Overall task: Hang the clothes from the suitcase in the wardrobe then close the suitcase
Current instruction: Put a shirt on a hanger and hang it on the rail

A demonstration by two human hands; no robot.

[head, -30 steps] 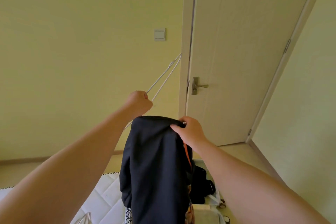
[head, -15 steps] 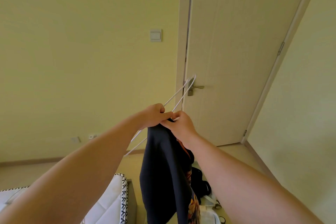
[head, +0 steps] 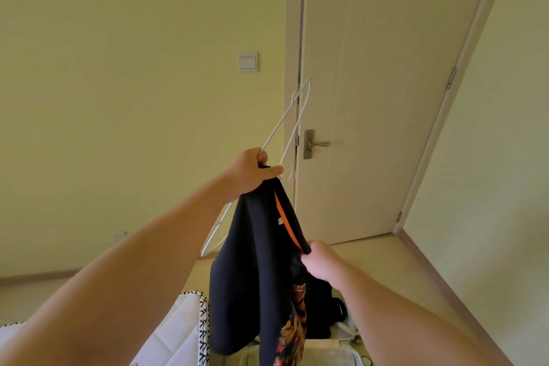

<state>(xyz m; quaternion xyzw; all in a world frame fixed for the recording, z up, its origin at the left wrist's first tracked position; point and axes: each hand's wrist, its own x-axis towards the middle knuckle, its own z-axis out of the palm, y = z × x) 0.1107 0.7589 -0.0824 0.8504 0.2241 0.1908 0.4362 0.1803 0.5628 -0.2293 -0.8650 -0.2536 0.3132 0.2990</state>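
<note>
The hanger-fitting step was in hand: the left grip (head: 252,169) clenched the white wire hanger (head: 292,116) and the top of the dark garment (head: 252,261), held aloft before the door (head: 371,98), the right grip (head: 319,258) pinched its lower edge, and next the shoulders likely needed seating over the hanger.

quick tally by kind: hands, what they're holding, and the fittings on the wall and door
hands: 2 (left hand, right hand)
white wire hanger: 1
dark garment: 1
door handle: 1
light switch: 1
total: 6
</note>
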